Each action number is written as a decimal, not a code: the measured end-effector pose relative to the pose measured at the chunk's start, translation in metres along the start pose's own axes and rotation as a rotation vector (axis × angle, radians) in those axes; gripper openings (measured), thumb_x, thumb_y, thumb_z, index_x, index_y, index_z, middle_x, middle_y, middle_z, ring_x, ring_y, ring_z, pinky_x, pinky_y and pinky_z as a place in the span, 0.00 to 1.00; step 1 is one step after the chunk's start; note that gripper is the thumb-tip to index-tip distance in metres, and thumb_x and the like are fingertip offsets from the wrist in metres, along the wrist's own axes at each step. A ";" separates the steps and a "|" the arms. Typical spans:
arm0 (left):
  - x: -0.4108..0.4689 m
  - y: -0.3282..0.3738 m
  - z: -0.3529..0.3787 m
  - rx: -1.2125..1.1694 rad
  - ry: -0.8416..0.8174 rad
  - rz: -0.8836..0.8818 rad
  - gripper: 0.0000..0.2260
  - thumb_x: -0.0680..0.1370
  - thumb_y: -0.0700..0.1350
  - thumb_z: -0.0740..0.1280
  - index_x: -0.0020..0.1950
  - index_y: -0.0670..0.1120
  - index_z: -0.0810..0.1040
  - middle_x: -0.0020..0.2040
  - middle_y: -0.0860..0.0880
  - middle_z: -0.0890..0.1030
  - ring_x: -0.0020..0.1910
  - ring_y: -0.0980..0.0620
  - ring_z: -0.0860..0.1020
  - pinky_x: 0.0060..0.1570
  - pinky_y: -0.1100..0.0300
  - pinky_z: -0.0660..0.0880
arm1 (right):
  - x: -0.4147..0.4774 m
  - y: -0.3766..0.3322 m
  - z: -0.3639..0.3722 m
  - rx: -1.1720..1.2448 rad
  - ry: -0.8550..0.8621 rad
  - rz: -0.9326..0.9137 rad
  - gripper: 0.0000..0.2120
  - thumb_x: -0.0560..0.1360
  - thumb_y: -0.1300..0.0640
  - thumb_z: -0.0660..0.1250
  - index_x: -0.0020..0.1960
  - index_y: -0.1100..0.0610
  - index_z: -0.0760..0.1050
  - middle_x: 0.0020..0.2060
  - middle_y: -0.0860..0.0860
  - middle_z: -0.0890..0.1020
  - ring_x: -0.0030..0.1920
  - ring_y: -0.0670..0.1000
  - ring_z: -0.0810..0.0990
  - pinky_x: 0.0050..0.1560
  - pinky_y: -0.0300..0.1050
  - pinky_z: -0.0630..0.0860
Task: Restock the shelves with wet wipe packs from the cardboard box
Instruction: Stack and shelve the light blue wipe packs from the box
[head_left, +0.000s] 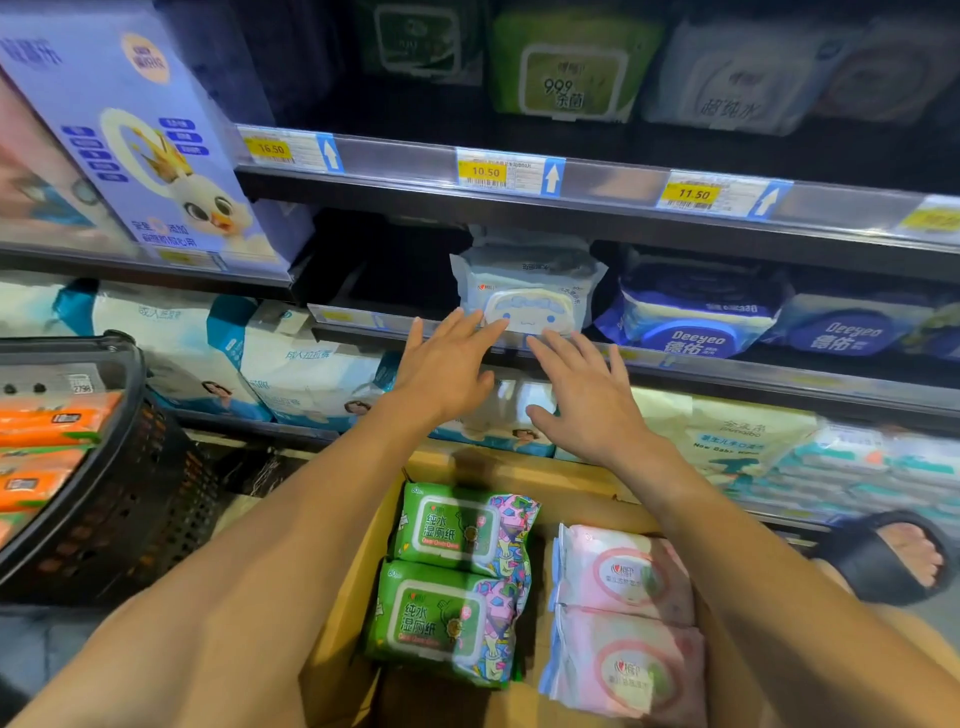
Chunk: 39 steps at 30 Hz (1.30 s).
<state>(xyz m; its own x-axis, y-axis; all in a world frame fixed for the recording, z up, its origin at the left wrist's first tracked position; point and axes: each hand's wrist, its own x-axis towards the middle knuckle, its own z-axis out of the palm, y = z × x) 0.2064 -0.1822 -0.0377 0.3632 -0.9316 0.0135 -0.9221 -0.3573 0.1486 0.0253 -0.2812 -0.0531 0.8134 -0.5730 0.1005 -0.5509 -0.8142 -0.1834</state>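
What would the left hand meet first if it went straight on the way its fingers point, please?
Most likely the pale blue wipe pack; the left hand looks close to its lower front, though depth is unclear.

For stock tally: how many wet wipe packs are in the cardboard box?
4: far green pack, near green pack at left; far pink pack, near pink pack at right. More may hide beneath.

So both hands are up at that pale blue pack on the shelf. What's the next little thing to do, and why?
Probably bring both hands down to the cardboard box for another pack. The left hand and right hand are open, fingertips at the front of the pale blue pack, which already sits on the shelf. Green packs and pink packs lie in the box.
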 end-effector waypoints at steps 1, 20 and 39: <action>0.002 0.000 0.000 -0.001 -0.009 -0.001 0.32 0.83 0.54 0.64 0.84 0.60 0.51 0.85 0.51 0.52 0.84 0.49 0.48 0.80 0.35 0.44 | 0.003 0.001 0.000 -0.003 -0.008 0.008 0.39 0.79 0.41 0.65 0.84 0.46 0.50 0.84 0.47 0.53 0.84 0.55 0.49 0.80 0.67 0.45; 0.044 0.002 0.013 -0.042 0.022 -0.033 0.33 0.82 0.54 0.64 0.83 0.62 0.52 0.84 0.51 0.55 0.84 0.49 0.49 0.79 0.34 0.45 | 0.048 0.019 0.010 0.015 0.028 0.057 0.41 0.78 0.41 0.67 0.84 0.48 0.52 0.82 0.48 0.58 0.81 0.57 0.55 0.78 0.70 0.48; -0.030 -0.002 -0.007 0.056 -0.039 0.038 0.32 0.83 0.53 0.64 0.84 0.59 0.52 0.85 0.51 0.50 0.84 0.47 0.47 0.79 0.34 0.45 | -0.012 0.001 -0.006 0.019 0.101 -0.032 0.34 0.76 0.44 0.70 0.78 0.52 0.66 0.78 0.53 0.67 0.78 0.57 0.63 0.78 0.63 0.58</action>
<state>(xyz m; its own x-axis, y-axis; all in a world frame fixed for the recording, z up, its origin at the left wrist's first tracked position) 0.1985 -0.1532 -0.0317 0.3235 -0.9460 -0.0206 -0.9415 -0.3240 0.0930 0.0139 -0.2754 -0.0485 0.8072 -0.5537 0.2044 -0.5202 -0.8310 -0.1968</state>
